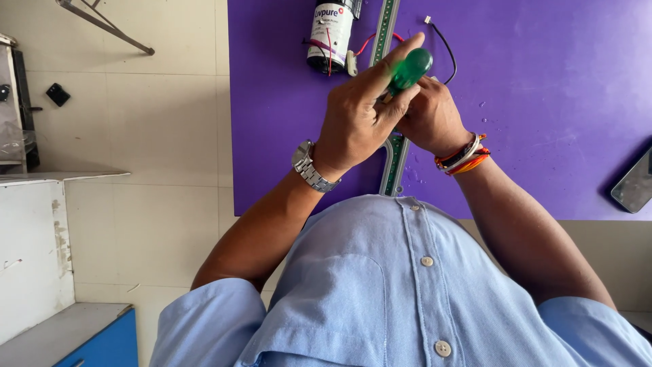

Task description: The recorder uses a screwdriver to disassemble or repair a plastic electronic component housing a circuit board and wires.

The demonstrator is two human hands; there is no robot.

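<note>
My left hand (pixel 353 122), with a metal watch on the wrist, grips the green handle of a screwdriver (pixel 410 68); its index finger lies stretched along the handle. My right hand (pixel 432 115), with orange and red bands on the wrist, is pressed against the left from the right, fingers curled. What those fingers hold is hidden behind the left hand. Both hands hover over a long narrow green strip board (pixel 394 163) that runs along the purple table top (pixel 543 102).
A black cylinder with a white label (pixel 329 34) lies at the far end of the strip, with red and black wires (pixel 445 47) beside it. A phone (pixel 635 183) rests at the table's right edge. Tiled floor and white cabinets (pixel 34 251) lie left.
</note>
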